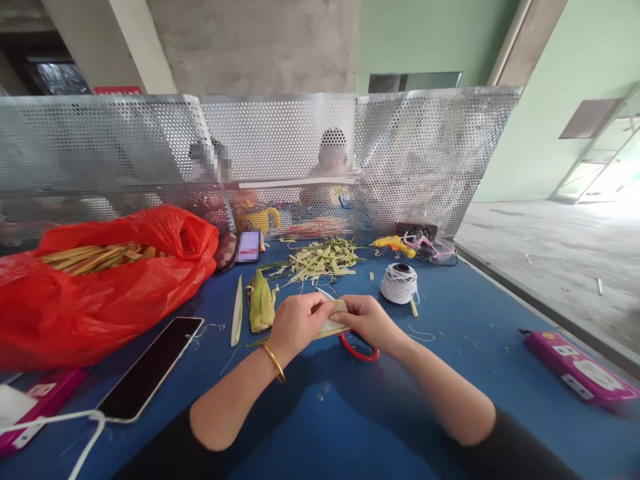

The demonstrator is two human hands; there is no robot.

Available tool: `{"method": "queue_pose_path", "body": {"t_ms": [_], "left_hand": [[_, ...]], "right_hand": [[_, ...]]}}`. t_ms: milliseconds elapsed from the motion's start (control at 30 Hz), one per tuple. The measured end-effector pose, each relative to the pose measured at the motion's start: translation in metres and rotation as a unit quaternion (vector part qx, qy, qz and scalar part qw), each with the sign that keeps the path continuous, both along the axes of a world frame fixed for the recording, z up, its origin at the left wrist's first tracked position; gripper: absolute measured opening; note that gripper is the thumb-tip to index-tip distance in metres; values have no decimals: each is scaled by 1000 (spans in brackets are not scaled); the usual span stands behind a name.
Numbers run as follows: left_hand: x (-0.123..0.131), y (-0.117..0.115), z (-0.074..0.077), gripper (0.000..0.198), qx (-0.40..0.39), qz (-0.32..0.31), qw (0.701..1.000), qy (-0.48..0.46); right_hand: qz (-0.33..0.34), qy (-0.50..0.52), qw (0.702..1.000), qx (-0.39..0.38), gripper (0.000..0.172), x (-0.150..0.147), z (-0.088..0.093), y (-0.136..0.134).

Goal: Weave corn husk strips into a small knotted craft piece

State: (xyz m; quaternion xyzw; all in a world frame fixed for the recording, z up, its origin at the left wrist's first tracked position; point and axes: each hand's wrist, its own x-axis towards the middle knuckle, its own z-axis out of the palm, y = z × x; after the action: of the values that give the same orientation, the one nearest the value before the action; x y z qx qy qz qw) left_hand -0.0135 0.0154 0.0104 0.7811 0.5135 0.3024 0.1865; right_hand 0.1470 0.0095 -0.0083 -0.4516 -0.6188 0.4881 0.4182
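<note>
Both hands meet above the blue table, pinching a pale, flat strip of husk between fingers and thumbs. My left hand, with a gold bangle at the wrist, grips it from the left. From the right, my right hand holds the same strip, its fingertips close to the left thumb. Under the hands lie scissors with red handles, partly hidden. Left of my left hand rest a green husk bundle and a single long leaf piece.
A red plastic bag of dried strips fills the left side, near a black phone. Shredded husk, white thread and a yellow glue gun lie farther back. A perforated metal screen borders the table; people sit behind it.
</note>
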Motion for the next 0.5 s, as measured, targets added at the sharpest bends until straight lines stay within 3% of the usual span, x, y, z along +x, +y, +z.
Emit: {"method": "queue_pose_path", "body": {"t_ms": [100,233,367,500], "left_hand": [[-4,7,0,36,-8,29,999,16],[-14,17,3,48,31,2,998,57],[-16,16,2,54,87,-15,990,111],[-14,11,5,48,65,-39,991,111]], "right_hand": [[3,28,998,-55,28,0,0,-1],[-3,9,997,-75,24,8,3,1],[-58,-145,985,79,13,10,7,-1],[-43,-216,960,172,18,10,12,-5]]}}
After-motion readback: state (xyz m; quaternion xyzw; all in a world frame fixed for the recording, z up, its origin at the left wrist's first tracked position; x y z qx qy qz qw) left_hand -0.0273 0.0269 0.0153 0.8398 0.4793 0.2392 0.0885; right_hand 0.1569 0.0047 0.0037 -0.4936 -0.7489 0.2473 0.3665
